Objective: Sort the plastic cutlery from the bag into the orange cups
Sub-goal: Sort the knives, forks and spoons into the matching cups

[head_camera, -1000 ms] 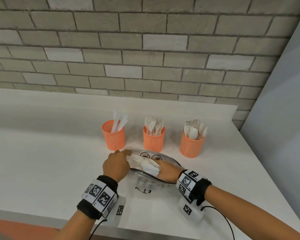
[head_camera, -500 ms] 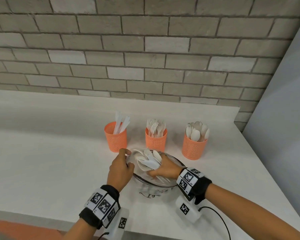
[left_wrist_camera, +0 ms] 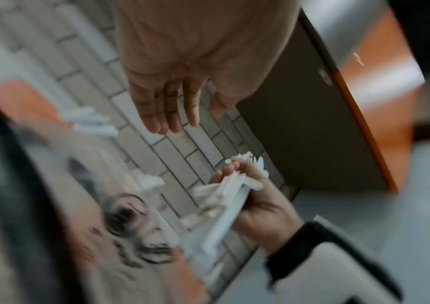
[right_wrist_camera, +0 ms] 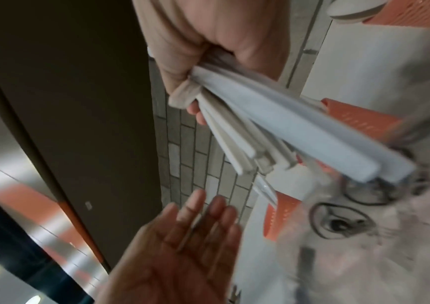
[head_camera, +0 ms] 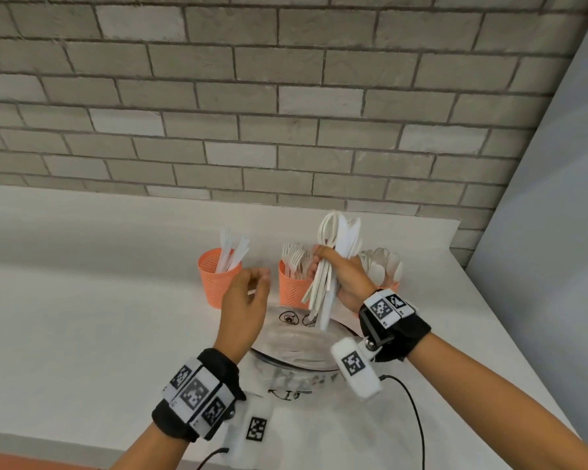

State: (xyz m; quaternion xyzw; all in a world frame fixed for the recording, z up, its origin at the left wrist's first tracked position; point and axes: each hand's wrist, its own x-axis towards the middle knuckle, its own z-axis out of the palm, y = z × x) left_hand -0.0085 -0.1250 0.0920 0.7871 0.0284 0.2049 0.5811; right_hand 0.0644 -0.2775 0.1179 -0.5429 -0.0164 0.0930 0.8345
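Observation:
Three orange cups stand in a row on the white counter: the left cup [head_camera: 218, 283] has knives, the middle cup [head_camera: 292, 293] has forks, and the right cup [head_camera: 393, 285] has spoons and is mostly hidden behind my wrist. My right hand [head_camera: 345, 279] grips a bundle of white cutlery [head_camera: 335, 262] upright above the clear printed bag [head_camera: 296, 347], in front of the middle and right cups. The right wrist view shows the handles [right_wrist_camera: 286, 127] fanning out of the fist. My left hand [head_camera: 250, 296] hovers beside the bundle with straight fingers [left_wrist_camera: 167, 107], holding nothing.
A grey brick wall [head_camera: 286, 113] rises behind the counter, and a grey panel [head_camera: 540, 232] closes the right side. Bare counter [head_camera: 82, 317] stretches left of the cups. Cables from my wrist cameras trail near the front edge [head_camera: 418, 422].
My right hand has lifted the cutlery bundle out of the bag and up to cup height. My left hand has let go of the bag's rim, risen and opened.

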